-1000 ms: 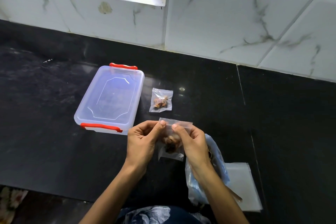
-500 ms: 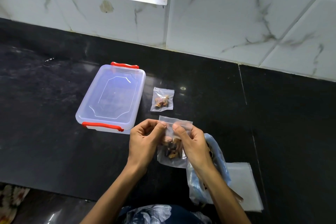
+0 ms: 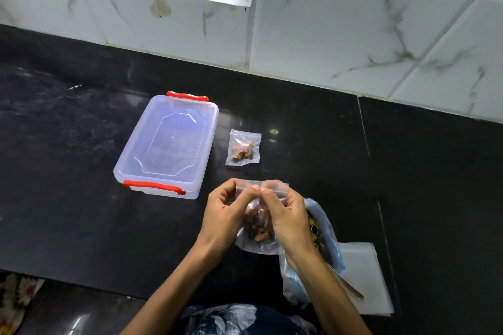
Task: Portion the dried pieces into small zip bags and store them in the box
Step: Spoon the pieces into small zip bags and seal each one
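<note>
Both hands are raised just above the dark surface (image 3: 81,198), close together, thumbs and forefingers nearly touching. The left hand (image 3: 226,215) and right hand (image 3: 288,215) each pinch the top strip of one small zip bag (image 3: 258,236), which hangs between them with a clump of dried pieces (image 3: 258,226) sunk to its lower half. Judged step: pressing the zip closed.

Handling, as judgement:
- Bag film is thin, clear and limp; it sags under its contents, so it will not hold shape if taken by the middle.
- Load looks light; the pieces are likely brittle, so squeezing the belly of the bag risks crushing them.
- Film is smooth and probably slippery; best hold is the stiffer zip strip at the top edge, pinched at both ends and run along.
- Whether the seal is fully closed cannot be told from here.

Positions relative to the hands:
- Filled bag (image 3: 243,147) lies flat on the surface just beyond the hands.
- Box (image 3: 167,144), clear with red clips, lid on, sits beyond and to the left of the left hand.
- Large blue plastic bag (image 3: 329,242) holding the stock lies right under the right wrist, on a stack of empty bags (image 3: 364,280).
</note>
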`<state>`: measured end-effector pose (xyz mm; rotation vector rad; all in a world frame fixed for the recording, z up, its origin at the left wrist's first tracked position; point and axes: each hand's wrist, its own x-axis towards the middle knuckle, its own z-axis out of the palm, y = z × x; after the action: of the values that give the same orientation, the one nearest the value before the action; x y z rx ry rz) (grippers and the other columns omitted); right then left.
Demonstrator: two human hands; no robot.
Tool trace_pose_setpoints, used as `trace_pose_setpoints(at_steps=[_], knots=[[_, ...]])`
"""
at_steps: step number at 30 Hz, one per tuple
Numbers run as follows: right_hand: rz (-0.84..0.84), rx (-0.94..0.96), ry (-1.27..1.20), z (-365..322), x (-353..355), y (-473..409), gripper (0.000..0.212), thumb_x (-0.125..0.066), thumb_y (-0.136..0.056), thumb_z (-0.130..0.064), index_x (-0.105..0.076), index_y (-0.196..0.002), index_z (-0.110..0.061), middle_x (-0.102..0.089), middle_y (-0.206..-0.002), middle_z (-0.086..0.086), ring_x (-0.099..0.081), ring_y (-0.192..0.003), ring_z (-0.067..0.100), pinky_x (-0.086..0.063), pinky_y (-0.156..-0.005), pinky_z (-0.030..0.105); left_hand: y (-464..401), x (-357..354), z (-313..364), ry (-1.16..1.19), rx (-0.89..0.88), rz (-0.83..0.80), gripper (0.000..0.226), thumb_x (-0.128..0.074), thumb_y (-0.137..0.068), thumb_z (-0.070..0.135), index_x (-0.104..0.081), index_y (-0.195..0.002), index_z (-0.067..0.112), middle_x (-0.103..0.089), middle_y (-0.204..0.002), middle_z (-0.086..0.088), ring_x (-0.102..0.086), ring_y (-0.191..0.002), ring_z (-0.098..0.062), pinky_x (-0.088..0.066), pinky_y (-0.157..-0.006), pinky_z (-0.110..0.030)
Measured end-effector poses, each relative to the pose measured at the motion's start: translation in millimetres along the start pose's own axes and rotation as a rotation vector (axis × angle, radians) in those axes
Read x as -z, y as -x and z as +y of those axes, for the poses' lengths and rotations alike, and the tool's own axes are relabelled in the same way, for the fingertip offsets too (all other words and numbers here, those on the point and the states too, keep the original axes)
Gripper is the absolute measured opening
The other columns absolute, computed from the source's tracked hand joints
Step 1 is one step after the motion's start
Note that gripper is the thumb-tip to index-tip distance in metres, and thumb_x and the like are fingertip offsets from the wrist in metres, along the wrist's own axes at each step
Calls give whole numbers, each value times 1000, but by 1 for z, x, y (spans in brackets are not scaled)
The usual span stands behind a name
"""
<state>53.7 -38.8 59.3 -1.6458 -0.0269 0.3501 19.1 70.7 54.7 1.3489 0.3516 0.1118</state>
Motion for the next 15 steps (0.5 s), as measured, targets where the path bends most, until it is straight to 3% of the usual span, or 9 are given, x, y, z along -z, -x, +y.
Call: trace_pose_setpoints(at_steps=[2,4,7,12,15], knots=[[26,2,-10,1,0,1,12,-60,-89,-16,-66,-80,-19,-69,-73,-2,-67,-71,8,-53,-66,20,1,-2,2,-17,-14,22,9,-65,-86,16,-68,-79,11,-70,-77,-10,-69,-76,-23,-56,-74,-35],[46,-1,-52,0,1,2,13,-62,-88,-15,-67,-75,-18,-68,-66,-2,-65,-65,7,-52,-61,18,-1,-2,3,18,-4,54,20,-63,-87,10,-68,-69,16,-67,-69,-5,-65,-68,-17,-55,-69,-31],[61,-73,-155,-2,4,3,20,-58,-90,-22,-66,-81,-6,-65,-66,8,-62,-60,18,-51,-54,26,-4,1,2,82,46,94,28,-64,-86,9,-66,-60,19,-63,-64,-2,-58,-67,-18,-49,-65,-31],[102,-27,-45,2,4,-2,16,-56,-92,-23,-66,-84,-13,-63,-67,3,-61,-65,17,-53,-64,33,-5,5,-1,88,48,105,19,-68,-83,17,-66,-65,12,-61,-68,-10,-56,-69,-25,-49,-69,-37],[88,-17,30,4,3,-4,21,-53,-92,-31,-66,-92,-14,-64,-69,-1,-62,-68,10,-54,-69,27,-4,5,0,54,32,72,21,-70,-74,33,-66,-70,13,-65,-66,-3,-60,-64,-13,-50,-62,-26]])
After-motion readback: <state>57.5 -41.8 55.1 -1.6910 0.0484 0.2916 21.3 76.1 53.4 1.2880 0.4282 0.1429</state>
